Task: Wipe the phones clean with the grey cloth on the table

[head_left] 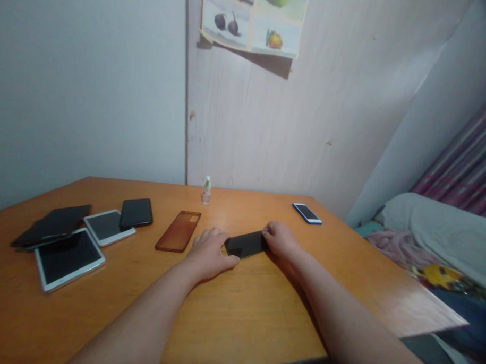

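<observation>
A black smartphone [245, 245] lies sideways between my two hands, low over or on the wooden table [230, 314]. My left hand [209, 255] grips its left end, thumb along the near edge and fingers at the far edge. At the opposite end, my right hand [280, 239] pinches the phone's right edge with its fingers closed. Just left of my left hand rests a translucent brown phone case [179, 232], with a camera cutout near its far end.
On the left are two white tablets [71, 258], a black tablet-like device [136, 213] and a dark folder-like cover [54, 224]. A small clear bottle [207, 191] stands at the back. Toward the right edge lies a blue-edged phone [307, 213]. Beyond is a bed with bedding [436, 231].
</observation>
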Demonstrator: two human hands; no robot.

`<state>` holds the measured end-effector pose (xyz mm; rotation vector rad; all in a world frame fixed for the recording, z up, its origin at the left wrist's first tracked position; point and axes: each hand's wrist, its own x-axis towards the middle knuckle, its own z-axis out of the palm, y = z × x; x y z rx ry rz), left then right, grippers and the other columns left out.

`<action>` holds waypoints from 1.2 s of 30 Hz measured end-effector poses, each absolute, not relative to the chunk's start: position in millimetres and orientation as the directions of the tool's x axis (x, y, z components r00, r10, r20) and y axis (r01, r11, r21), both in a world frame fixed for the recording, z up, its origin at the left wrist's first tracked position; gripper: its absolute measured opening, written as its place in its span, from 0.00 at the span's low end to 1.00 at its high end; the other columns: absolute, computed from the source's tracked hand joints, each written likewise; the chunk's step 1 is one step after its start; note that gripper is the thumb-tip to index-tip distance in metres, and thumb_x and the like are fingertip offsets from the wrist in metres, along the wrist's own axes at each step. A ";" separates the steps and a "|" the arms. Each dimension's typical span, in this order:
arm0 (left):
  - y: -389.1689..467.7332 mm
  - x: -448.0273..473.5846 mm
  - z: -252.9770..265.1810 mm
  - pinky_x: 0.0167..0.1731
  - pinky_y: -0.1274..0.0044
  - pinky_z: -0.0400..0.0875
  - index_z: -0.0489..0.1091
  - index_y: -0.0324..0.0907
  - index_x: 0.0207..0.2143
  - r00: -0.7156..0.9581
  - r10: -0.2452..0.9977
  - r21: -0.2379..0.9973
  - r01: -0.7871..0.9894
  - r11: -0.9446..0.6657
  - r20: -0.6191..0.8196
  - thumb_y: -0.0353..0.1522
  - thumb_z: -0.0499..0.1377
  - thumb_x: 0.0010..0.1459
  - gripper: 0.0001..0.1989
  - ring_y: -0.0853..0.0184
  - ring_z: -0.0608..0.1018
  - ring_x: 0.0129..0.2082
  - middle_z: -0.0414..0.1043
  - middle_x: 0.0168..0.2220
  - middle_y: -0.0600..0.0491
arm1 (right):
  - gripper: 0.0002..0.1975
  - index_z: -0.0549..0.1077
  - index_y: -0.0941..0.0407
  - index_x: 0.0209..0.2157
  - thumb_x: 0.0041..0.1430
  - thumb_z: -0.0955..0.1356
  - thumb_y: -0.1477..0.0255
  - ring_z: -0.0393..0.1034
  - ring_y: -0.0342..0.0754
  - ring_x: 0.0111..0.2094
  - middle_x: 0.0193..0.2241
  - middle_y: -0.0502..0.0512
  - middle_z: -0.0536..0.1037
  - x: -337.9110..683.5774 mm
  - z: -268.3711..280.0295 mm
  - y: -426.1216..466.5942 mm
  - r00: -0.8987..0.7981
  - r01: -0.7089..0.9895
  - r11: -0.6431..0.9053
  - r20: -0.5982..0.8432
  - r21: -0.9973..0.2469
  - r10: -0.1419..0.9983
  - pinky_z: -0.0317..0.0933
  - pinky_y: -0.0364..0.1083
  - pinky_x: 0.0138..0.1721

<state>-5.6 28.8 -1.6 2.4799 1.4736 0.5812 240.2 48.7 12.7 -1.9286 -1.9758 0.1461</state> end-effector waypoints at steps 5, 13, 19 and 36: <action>27.5 -4.3 0.5 0.44 0.68 0.67 0.72 0.47 0.47 0.431 0.873 0.342 0.804 -0.487 0.230 0.48 0.60 0.51 0.24 0.53 0.71 0.48 0.70 0.45 0.48 | 0.06 0.76 0.55 0.34 0.61 0.67 0.69 0.70 0.47 0.37 0.35 0.55 0.79 232.8 10.9 49.9 -0.016 0.936 0.075 0.170 -0.343 0.985 0.56 0.42 0.35; 24.6 -0.6 6.4 0.43 0.67 0.66 0.72 0.47 0.45 0.425 0.884 0.313 0.827 -0.466 0.193 0.48 0.59 0.51 0.22 0.51 0.71 0.48 0.70 0.44 0.47 | 0.07 0.77 0.55 0.36 0.62 0.67 0.68 0.70 0.48 0.40 0.39 0.57 0.79 228.5 10.8 49.9 0.026 0.943 0.038 0.188 -0.331 0.982 0.57 0.43 0.38; 25.0 -0.3 5.4 0.44 0.67 0.66 0.72 0.48 0.45 0.415 0.889 0.320 0.830 -0.457 0.193 0.49 0.59 0.51 0.22 0.52 0.71 0.48 0.70 0.44 0.47 | 0.10 0.77 0.57 0.36 0.64 0.64 0.69 0.70 0.49 0.39 0.38 0.60 0.78 231.8 12.7 49.9 0.108 0.949 -0.046 0.184 -0.312 0.977 0.57 0.44 0.36; 26.6 -0.6 1.1 0.48 0.65 0.66 0.69 0.47 0.50 0.417 0.887 0.343 0.818 -0.461 0.196 0.48 0.60 0.51 0.26 0.51 0.71 0.51 0.70 0.47 0.46 | 0.07 0.77 0.57 0.33 0.60 0.67 0.70 0.69 0.46 0.34 0.33 0.56 0.78 226.3 14.4 52.5 0.112 0.946 -0.064 0.136 -0.319 0.984 0.53 0.42 0.30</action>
